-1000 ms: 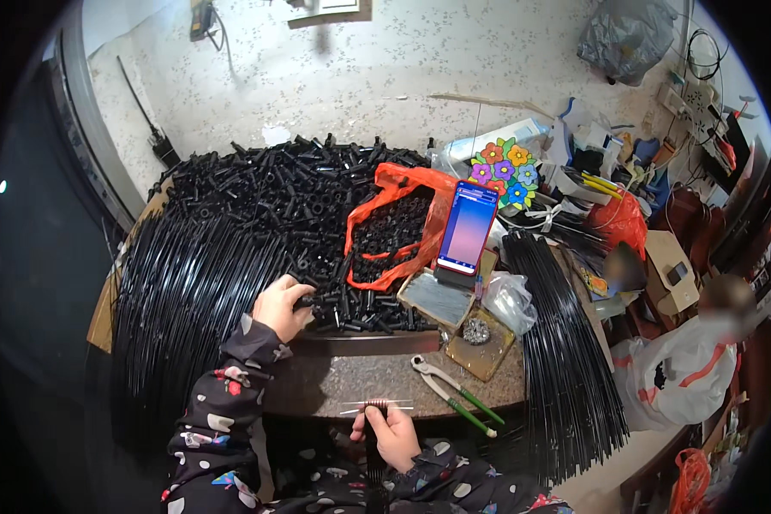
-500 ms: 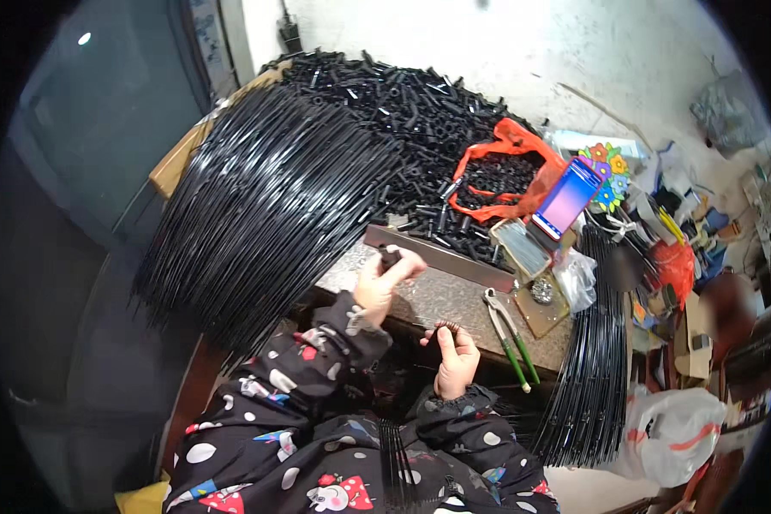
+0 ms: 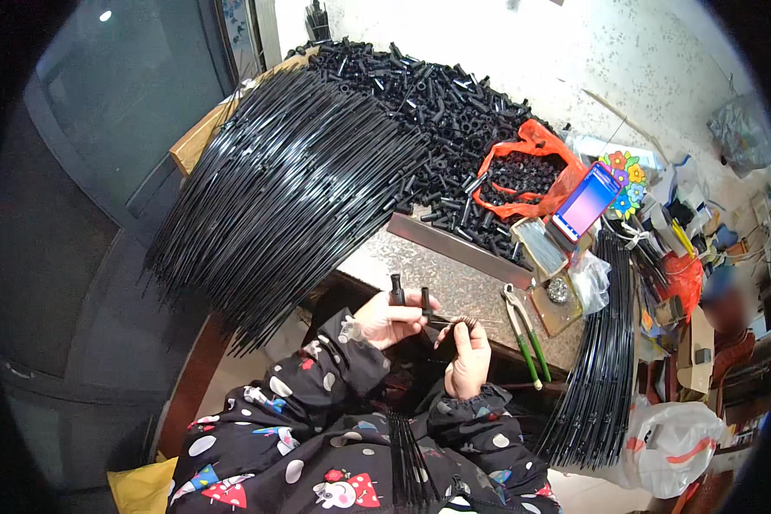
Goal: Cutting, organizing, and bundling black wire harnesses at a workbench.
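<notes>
Black fittings [image 3: 397, 291]: 2 stick up from the left hand [image 3: 385, 323], fingers curled round them, at the near edge of the table [image 3: 467, 287]. Right hand [image 3: 466, 368] just beside it, thumb and fingers pinching a dark ribbed piece [image 3: 465, 322] with thin pale wires (too small to tell more). Farther out: green-handled pliers [image 3: 522, 346], then metal bar [image 3: 458, 250], then the big fitting pile [image 3: 437, 103] behind it.
</notes>
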A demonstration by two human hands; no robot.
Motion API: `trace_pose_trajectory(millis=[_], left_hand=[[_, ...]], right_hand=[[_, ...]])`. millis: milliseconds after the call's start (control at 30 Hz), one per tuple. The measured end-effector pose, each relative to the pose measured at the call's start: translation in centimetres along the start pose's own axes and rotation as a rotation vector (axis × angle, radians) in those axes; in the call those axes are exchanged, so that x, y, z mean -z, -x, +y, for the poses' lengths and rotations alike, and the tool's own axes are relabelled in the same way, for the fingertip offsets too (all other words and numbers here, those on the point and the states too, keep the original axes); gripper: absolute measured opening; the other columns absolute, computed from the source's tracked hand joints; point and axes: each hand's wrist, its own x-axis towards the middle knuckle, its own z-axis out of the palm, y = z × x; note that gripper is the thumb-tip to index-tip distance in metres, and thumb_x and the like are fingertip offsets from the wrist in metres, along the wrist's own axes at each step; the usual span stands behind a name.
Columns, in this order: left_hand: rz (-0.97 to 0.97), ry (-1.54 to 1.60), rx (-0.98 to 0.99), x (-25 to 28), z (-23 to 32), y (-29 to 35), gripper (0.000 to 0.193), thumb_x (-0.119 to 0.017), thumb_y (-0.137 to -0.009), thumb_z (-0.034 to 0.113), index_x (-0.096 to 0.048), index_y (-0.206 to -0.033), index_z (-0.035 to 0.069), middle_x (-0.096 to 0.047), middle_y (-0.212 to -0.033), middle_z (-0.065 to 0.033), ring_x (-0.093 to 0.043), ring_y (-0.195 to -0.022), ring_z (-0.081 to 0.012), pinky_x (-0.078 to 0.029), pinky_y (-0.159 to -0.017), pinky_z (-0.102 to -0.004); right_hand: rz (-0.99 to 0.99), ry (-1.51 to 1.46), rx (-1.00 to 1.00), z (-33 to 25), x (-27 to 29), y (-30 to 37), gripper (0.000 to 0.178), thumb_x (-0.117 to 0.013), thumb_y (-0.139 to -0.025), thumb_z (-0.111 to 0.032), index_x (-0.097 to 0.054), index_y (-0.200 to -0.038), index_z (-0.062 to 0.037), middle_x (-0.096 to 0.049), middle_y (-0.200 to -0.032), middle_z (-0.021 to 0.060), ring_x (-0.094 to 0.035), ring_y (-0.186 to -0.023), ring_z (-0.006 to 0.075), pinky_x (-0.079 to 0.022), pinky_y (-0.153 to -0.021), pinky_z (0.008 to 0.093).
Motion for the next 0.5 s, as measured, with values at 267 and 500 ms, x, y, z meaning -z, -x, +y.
trace_pose_trajectory(millis=[267, 500], left_hand=[[-0.104, 0.129, 0.104, -0.1, -0.4, -0.1, 0.025, -0.058, -0.081, 0.004, -0.054, -0.105, -0.002, -0.061, -0.097, -0.0104, -0.059, -0.077, -0.0137, -0.050, -0.070, -0.0247], [-0.134, 0.067, 0.103, 0.5, -0.7, -0.7, 0.028, -0.060, -0.078, 0.000, -0.053, -0.105, -0.002, -0.061, -0.098, -0.0128, -0.060, -0.077, -0.0166, -0.051, -0.074, -0.0296]], right_hand=[[0.084, -0.090, 0.023, 0.5, -1.7, 0.6, 0.016, -0.059, -0.081, -0.001, -0.049, -0.094, -0.0013, -0.054, -0.085, 0.0033, -0.051, -0.074, 0.0095, -0.042, -0.070, 0.0220], [0.077, -0.118, -0.020, 0.5, -1.6, 0.2, 0.017, -0.060, -0.081, -0.001, -0.050, -0.094, -0.0016, -0.055, -0.085, 0.0031, -0.051, -0.076, 0.0093, -0.041, -0.072, 0.0213]])
